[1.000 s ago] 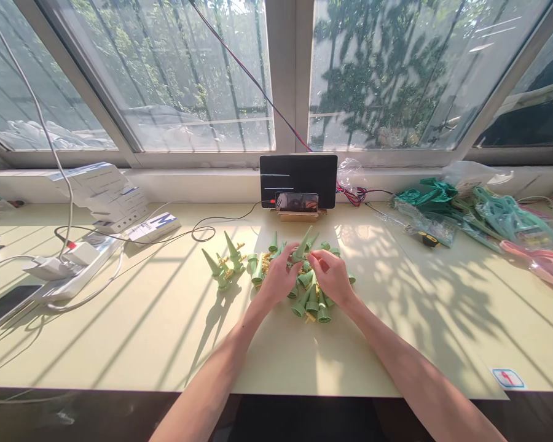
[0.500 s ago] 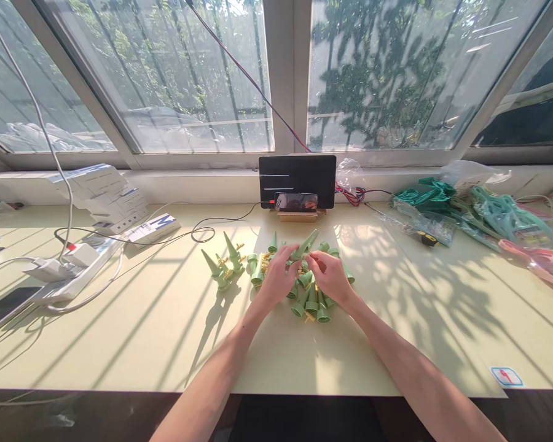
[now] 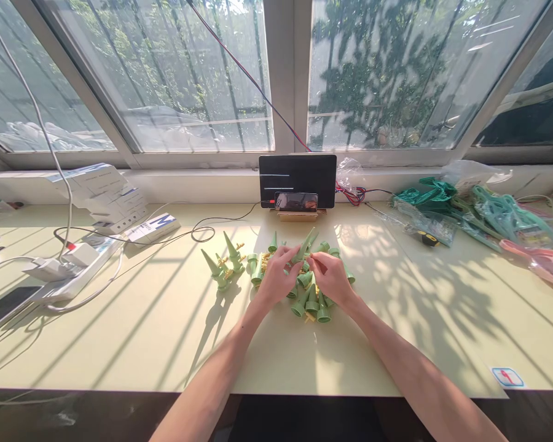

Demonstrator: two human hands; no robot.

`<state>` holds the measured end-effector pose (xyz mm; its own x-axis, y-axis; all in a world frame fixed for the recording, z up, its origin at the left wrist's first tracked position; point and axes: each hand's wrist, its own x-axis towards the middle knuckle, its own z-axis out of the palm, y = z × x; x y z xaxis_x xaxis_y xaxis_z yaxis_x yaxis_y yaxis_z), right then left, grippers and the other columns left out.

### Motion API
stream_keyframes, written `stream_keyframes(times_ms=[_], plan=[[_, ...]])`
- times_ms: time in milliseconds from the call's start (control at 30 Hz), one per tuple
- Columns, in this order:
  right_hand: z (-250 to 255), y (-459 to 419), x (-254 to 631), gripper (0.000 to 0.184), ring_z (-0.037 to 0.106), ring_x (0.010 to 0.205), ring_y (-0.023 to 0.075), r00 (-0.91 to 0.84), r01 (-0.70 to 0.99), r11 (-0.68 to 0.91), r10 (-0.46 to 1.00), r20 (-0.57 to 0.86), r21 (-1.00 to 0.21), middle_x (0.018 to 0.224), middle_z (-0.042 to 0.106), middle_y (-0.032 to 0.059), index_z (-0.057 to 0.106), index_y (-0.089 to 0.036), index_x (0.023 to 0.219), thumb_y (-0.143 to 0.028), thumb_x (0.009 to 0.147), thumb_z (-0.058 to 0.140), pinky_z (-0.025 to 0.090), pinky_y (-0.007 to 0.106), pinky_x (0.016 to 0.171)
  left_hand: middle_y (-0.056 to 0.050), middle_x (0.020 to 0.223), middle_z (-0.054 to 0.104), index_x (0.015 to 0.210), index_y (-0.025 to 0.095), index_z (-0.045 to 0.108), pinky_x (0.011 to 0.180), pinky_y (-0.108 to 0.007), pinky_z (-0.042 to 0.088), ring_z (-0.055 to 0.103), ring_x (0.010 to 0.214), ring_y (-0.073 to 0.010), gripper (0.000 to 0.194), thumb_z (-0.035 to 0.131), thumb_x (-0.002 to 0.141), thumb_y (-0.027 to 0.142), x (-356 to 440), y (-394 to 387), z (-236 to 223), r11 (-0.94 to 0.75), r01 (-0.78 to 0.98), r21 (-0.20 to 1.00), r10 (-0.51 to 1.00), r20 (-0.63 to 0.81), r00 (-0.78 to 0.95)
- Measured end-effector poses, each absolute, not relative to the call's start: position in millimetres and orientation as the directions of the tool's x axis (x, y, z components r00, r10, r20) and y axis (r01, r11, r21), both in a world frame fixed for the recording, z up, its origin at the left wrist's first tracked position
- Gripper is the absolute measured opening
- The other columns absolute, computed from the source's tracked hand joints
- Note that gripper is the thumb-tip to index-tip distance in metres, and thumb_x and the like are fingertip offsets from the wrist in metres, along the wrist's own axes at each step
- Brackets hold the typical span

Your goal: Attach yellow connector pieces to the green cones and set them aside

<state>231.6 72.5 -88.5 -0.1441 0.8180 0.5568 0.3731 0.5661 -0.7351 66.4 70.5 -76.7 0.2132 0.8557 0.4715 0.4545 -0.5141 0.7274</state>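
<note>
Far left of the black tablet [image 3: 297, 172], you have a white power strip [image 3: 80, 276] with plugs in it, and nearer the tablet on that side, a white box [image 3: 154, 227] with blue lettering. Left of the tablet and closer to you, a small group of green spikes [image 3: 233, 250] with yellow fittings points upward. Your left hand [image 3: 279, 279], in front of the tablet, has its fingers closed around a tilted green cone [image 3: 305, 244], tip up. More green cones [image 3: 312, 304] lie heaped below the tablet, around and under your hands. Your right hand [image 3: 330, 275] has its fingertips pinched together by the held cone's lower end; you cannot tell what they grip. Well right of the tablet lie teal bundles [image 3: 511, 212] and a pink one [image 3: 539, 264].
</note>
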Motion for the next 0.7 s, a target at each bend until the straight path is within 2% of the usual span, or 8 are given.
stream_keyframes(times_ms=[200, 367, 533, 600, 700], plan=[[-88.6, 72.9, 233.1, 0.029, 0.032, 0.056, 0.0119, -0.155, 0.389, 0.595, 0.795, 0.586, -0.704, 0.060, 0.040, -0.0025, 0.049, -0.019, 0.067, -0.026, 0.095, 0.048, 0.029, 0.026, 0.053, -0.004, 0.092, 0.056, 0.125, 0.024, 0.063, 0.061, -0.023, 0.055, 0.058, 0.075, -0.0121, 0.037, 0.059, 0.089, 0.026, 64.8, 71.1, -75.8, -0.523, 0.470, 0.712, 0.849, 0.486, 0.209], [-88.5, 72.2, 233.0, 0.026, 0.037, 0.058, 0.0123, -0.152, 0.349, 0.587, 0.805, 0.574, -0.731, 0.063, 0.047, -0.0008, 0.054, -0.019, 0.071, -0.025, 0.095, 0.048, 0.032, 0.026, 0.054, -0.006, 0.108, 0.062, 0.124, 0.028, 0.065, 0.059, -0.021, 0.056, 0.062, 0.081, -0.0128, 0.035, 0.058, 0.089, 0.026, 66.1, 70.8, -73.6, -0.512, 0.392, 0.764, 0.858, 0.475, 0.195], [-87.7, 71.3, 233.3, 0.026, 0.039, 0.058, 0.0123, -0.156, 0.337, 0.568, 0.820, 0.550, -0.751, 0.064, 0.048, -0.0005, 0.055, -0.018, 0.070, -0.025, 0.094, 0.048, 0.031, 0.026, 0.054, -0.007, 0.119, 0.062, 0.123, 0.026, 0.066, 0.046, -0.020, 0.053, 0.063, 0.064, -0.0096, 0.035, 0.056, 0.090, 0.030, 67.0, 69.8, -74.1, -0.455, 0.284, 0.844, 0.889, 0.413, 0.197], [-87.3, 71.1, 233.3, 0.028, 0.037, 0.057, 0.0122, -0.154, 0.350, 0.567, 0.820, 0.552, -0.745, 0.063, 0.046, -0.0010, 0.054, -0.019, 0.068, -0.026, 0.094, 0.048, 0.030, 0.027, 0.053, -0.007, 0.117, 0.063, 0.124, 0.026, 0.065, 0.046, -0.020, 0.053, 0.061, 0.060, -0.0088, 0.036, 0.057, 0.090, 0.031, 66.9, 70.2, -75.2, -0.451, 0.283, 0.847, 0.891, 0.410, 0.193], [-87.5, 71.7, 233.8, 0.031, 0.033, 0.056, 0.0121, -0.155, 0.385, 0.580, 0.808, 0.569, -0.718, 0.061, 0.042, -0.0022, 0.050, -0.019, 0.065, -0.027, 0.095, 0.048, 0.029, 0.027, 0.054, -0.006, 0.103, 0.065, 0.125, 0.025, 0.065, 0.049, -0.021, 0.052, 0.058, 0.059, -0.0086, 0.038, 0.059, 0.088, 0.031, 66.5, 71.3, -76.9, -0.462, 0.358, 0.812, 0.887, 0.427, 0.176]])
